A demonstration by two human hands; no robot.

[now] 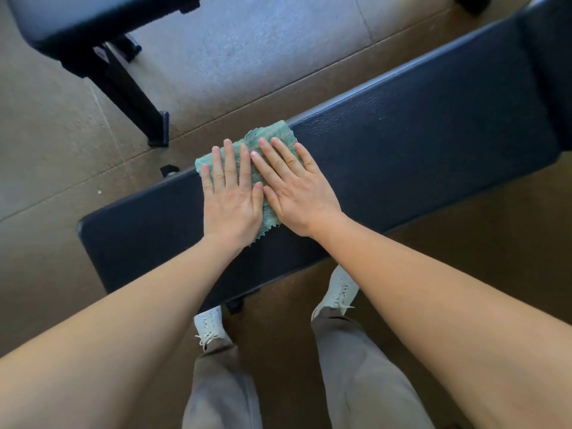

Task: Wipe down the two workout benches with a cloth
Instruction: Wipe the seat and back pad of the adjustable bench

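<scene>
Green fluffy cloth (247, 168) lies across the near dark bench (418, 134), pressed flat by the left hand (230, 199) and right hand (298, 193), fingers straight; second bench (62, 26) stands beyond

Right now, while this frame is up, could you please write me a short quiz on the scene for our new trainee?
1. True or false: the green cloth lies on the second bench.
2. How do the left hand and right hand meet the cloth? A: both flat on it, fingers straight. B: one pinches it, the other hangs free. C: both are fists beside it.
3. Fill in: the second bench shows at the upper ____ of the view.
Key: 1 false, it lies on the near bench. 2 A. 3 left.
</scene>
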